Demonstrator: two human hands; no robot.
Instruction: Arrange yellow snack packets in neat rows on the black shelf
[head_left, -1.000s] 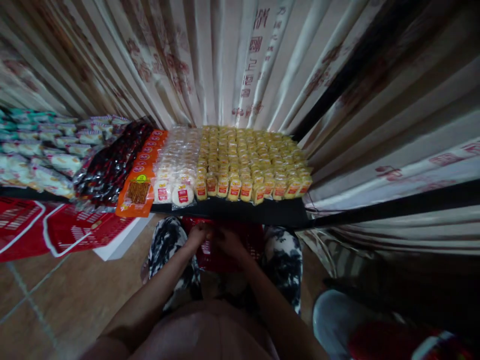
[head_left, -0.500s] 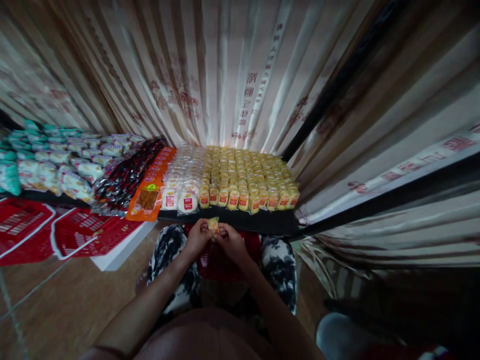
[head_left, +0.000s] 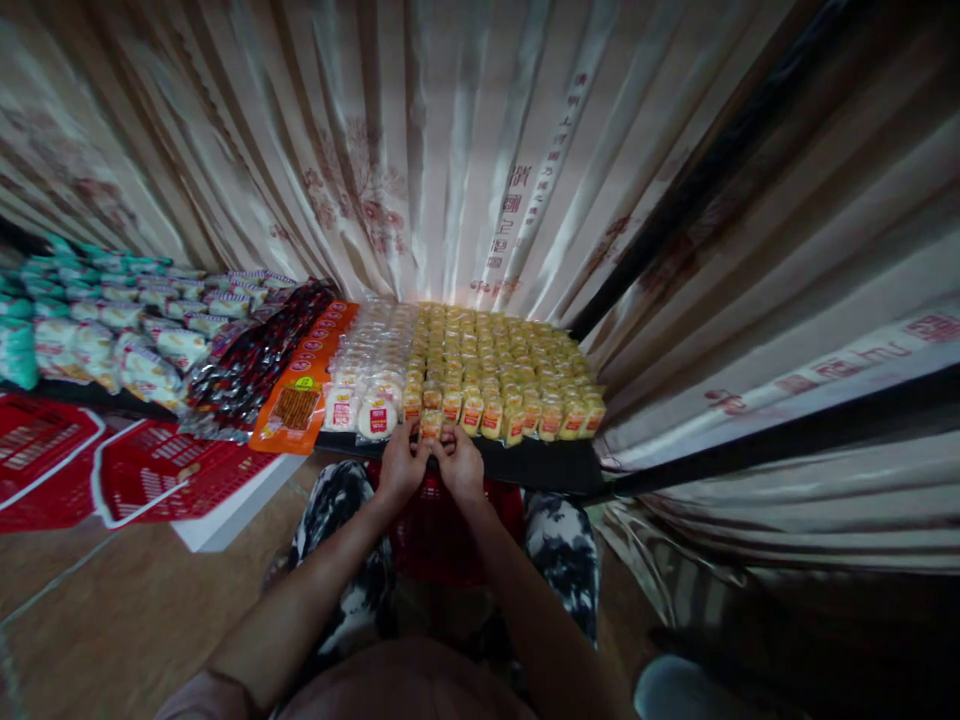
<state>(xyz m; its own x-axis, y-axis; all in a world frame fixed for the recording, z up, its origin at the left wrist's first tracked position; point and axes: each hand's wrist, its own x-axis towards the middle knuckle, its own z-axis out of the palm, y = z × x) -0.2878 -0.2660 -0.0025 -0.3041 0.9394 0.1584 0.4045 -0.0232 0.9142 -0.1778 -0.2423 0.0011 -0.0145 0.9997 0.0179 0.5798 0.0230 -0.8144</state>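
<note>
Head view, left to right. Green-white packets [head_left: 90, 330] fill the far-left shelf; red baskets [head_left: 142, 475] lie below on the floor. Next come dark red packets [head_left: 251, 360], an orange pack [head_left: 300, 395], then pale round cakes [head_left: 371, 380]. Left hand [head_left: 401, 465] and right hand [head_left: 459, 465] meet at the black shelf edge [head_left: 540, 462], fingers pinched together on one small yellow packet [head_left: 430, 426], set against the front row of yellow packets [head_left: 510, 370]. Curtain [head_left: 750, 300] at right.
</note>
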